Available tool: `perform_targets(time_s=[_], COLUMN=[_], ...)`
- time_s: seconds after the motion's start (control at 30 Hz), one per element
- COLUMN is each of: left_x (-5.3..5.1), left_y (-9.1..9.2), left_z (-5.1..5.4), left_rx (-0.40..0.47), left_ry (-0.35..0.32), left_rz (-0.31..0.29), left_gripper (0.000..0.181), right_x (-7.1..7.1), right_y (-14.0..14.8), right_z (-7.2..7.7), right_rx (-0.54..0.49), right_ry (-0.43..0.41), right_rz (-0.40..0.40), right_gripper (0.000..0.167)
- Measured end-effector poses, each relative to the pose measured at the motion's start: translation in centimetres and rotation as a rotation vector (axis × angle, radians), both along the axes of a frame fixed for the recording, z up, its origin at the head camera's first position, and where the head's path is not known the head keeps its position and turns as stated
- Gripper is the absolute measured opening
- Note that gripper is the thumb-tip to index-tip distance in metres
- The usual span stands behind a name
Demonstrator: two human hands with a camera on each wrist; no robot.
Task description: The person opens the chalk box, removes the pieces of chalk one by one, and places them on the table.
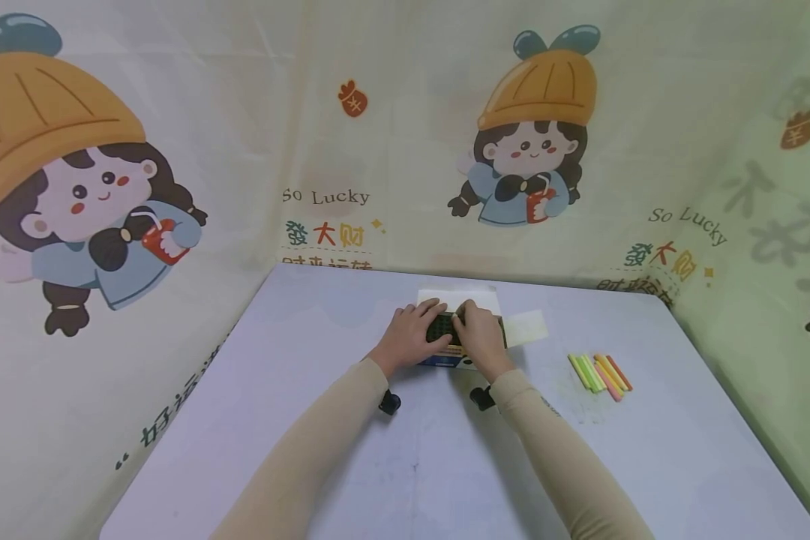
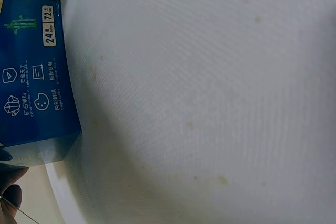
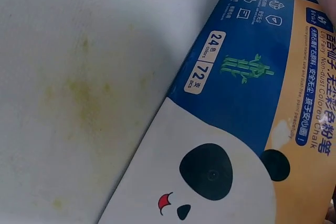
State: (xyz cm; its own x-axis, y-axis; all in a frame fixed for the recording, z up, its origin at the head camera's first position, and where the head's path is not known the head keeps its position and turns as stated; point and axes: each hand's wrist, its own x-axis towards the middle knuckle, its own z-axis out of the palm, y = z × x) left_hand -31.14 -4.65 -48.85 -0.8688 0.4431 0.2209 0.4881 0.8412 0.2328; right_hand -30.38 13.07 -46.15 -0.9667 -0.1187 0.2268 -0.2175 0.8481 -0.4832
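Note:
A blue and orange box of colored chalk, with a panda on its front, lies at the middle of the table. Its white lid stands open at the back, and a black insert with holes shows inside. My left hand grips the box's left side, thumb toward the front and fingers across the far edge. Over the right part of the insert, my right hand pinches what looks like a small pale chalk stick, mostly hidden by the fingers. Printed box faces fill part of both wrist views.
Several loose chalk sticks, green, yellow, pink and orange-red, lie right of the box. A pale side flap sticks out at the box's right end. Faint chalk dust marks the white tabletop. A printed cloth hangs behind the table.

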Motion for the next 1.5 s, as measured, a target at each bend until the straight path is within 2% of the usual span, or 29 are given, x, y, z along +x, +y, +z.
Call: perform_targets(time_s=[0.23, 0.4, 0.87, 1.23, 1.5], left_x=[-0.4, -0.4, -0.3, -0.4, -0.3], left_y=[0.0, 0.0, -0.1, 0.0, 0.0], left_z=[-0.4, -0.4, -0.4, -0.3, -0.3], left_rx=[0.001, 0.008, 0.016, 0.008, 0.008], left_ry=[-0.001, 0.002, -0.013, -0.006, -0.009], left_rz=[0.007, 0.007, 0.011, 0.009, 0.004], left_gripper=[0.073, 0.073, 0.074, 0.073, 0.073], right_x=[0.0, 0.0, -0.2, -0.1, 0.0], right_y=[0.1, 0.2, 0.5, 0.7, 0.9], right_z=[0.2, 0.4, 1.1, 1.7, 2.4], right_rx=[-0.013, -0.031, -0.067, -0.162, -0.152], right_ry=[-0.016, -0.016, 0.038, 0.098, 0.144], right_rz=[0.012, 0.013, 0.004, 0.043, 0.047], right_gripper=[0.025, 0.026, 0.025, 0.017, 0.022])
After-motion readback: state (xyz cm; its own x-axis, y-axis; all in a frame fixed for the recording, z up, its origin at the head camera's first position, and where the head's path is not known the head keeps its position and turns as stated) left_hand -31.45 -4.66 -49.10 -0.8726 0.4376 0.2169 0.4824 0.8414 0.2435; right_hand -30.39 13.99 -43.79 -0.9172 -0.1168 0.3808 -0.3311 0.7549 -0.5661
